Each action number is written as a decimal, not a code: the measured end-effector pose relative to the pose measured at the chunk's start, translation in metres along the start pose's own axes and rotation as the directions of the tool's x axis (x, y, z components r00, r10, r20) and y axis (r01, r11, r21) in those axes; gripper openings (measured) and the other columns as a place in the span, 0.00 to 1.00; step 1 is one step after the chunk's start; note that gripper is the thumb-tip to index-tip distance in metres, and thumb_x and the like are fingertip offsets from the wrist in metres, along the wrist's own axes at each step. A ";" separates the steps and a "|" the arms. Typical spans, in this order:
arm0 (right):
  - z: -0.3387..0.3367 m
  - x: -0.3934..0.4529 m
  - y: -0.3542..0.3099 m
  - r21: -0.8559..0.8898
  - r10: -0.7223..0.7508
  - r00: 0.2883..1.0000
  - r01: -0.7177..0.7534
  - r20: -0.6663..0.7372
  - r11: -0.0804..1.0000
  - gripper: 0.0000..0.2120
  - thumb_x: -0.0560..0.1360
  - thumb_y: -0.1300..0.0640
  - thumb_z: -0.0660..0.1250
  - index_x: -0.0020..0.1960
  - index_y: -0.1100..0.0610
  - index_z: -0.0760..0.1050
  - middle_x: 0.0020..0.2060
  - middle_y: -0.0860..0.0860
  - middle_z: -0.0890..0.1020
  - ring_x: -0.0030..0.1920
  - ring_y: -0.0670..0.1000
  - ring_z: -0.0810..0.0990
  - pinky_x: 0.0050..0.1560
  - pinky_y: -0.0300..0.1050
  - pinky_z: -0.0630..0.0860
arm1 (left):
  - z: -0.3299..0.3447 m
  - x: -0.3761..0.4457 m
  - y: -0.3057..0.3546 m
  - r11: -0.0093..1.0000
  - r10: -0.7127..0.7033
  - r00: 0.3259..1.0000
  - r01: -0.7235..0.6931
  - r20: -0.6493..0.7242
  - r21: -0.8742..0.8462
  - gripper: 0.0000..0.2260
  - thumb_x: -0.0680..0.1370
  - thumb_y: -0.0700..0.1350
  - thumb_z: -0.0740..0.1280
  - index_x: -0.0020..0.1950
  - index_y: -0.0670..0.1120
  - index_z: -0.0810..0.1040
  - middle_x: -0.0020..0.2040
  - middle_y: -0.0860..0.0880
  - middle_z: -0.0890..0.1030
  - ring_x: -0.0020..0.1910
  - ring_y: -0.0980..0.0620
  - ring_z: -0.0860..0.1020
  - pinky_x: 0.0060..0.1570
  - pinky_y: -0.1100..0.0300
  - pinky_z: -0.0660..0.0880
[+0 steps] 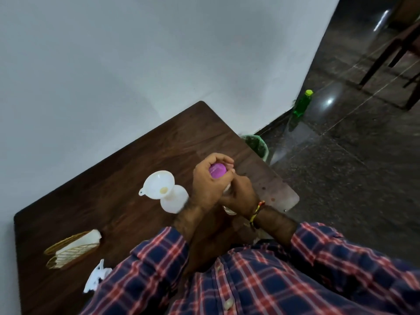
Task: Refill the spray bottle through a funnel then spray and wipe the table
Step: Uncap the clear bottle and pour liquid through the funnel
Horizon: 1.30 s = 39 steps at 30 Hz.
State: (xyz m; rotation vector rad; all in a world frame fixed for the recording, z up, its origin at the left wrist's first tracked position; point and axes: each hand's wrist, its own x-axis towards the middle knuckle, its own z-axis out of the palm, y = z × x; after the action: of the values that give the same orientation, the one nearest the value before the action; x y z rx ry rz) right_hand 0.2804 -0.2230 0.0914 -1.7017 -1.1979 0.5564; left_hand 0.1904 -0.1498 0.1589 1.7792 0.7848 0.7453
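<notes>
At the dark wooden table (95, 208), I see my left hand (208, 183) curled round a purple cap (217, 170) while my right hand (242, 196) grips the pale bottle (228, 209) beneath it. The white funnel (159, 184) sits in the translucent spray bottle (173, 201), just beside the hands at nine o'clock. A wicker napkin holder (72, 248) lies at seven o'clock; a green bottle (302, 104) stands on the floor at one.

- Bottle with purple cap (217, 170) mostly covered by both hands (223, 189); body barely seen.
- Desk (127, 178) near edge hidden by plaid shirt.
- White sprayer head (96, 277) partly hidden by sleeve.
- Green bin (258, 144) partly blocked by desk corner.
</notes>
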 end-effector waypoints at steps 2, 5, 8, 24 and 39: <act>0.001 0.001 0.000 -0.050 0.007 0.998 -0.010 -0.067 0.999 0.34 0.67 0.40 0.69 0.68 0.57 0.72 0.51 0.53 0.85 0.50 0.56 0.84 0.51 0.53 0.80 | 0.016 0.000 -0.001 0.999 -0.027 0.990 0.033 -0.138 0.040 0.09 0.70 0.34 0.73 0.48 0.43 0.81 0.44 0.51 0.83 0.44 0.53 0.81 0.46 0.59 0.80; -0.004 0.005 0.005 -0.067 0.036 0.998 -0.039 -0.042 0.997 0.34 0.67 0.39 0.71 0.69 0.53 0.70 0.50 0.52 0.85 0.50 0.55 0.84 0.51 0.53 0.80 | 0.019 0.006 -0.004 0.996 -0.073 0.986 0.081 -0.149 0.048 0.10 0.70 0.35 0.74 0.49 0.44 0.81 0.44 0.50 0.83 0.45 0.53 0.82 0.46 0.60 0.80; -0.014 0.011 0.014 -0.038 0.042 0.999 -0.041 0.025 0.998 0.32 0.66 0.43 0.76 0.65 0.56 0.75 0.49 0.52 0.86 0.49 0.52 0.85 0.50 0.53 0.81 | 0.009 0.017 -0.005 0.997 -0.083 0.988 0.083 0.127 0.012 0.11 0.70 0.35 0.76 0.51 0.43 0.81 0.45 0.47 0.84 0.46 0.50 0.83 0.48 0.59 0.80; -0.014 0.018 0.027 -0.075 0.105 0.994 -0.106 -0.017 0.992 0.25 0.65 0.44 0.75 0.56 0.54 0.74 0.43 0.50 0.85 0.43 0.53 0.84 0.46 0.53 0.80 | -0.007 0.017 0.010 0.768 -0.054 0.991 -0.037 0.121 0.639 0.25 0.73 0.56 0.73 0.67 0.49 0.76 0.60 0.48 0.80 0.58 0.50 0.77 0.61 0.50 0.76; -0.011 0.004 0.027 -0.123 0.100 0.995 -0.102 -0.028 0.987 0.22 0.66 0.46 0.75 0.55 0.53 0.73 0.42 0.49 0.84 0.41 0.51 0.83 0.44 0.49 0.80 | -0.010 0.021 0.024 0.740 -0.195 0.947 -0.030 0.257 0.672 0.24 0.72 0.59 0.72 0.65 0.50 0.79 0.56 0.50 0.81 0.54 0.51 0.79 0.57 0.55 0.78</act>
State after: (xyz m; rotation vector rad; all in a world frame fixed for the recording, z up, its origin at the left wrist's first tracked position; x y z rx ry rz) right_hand 0.3032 -0.2262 0.0727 -1.8774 -1.1556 0.5321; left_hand 0.1993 -0.1342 0.1871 2.4106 0.9809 0.0787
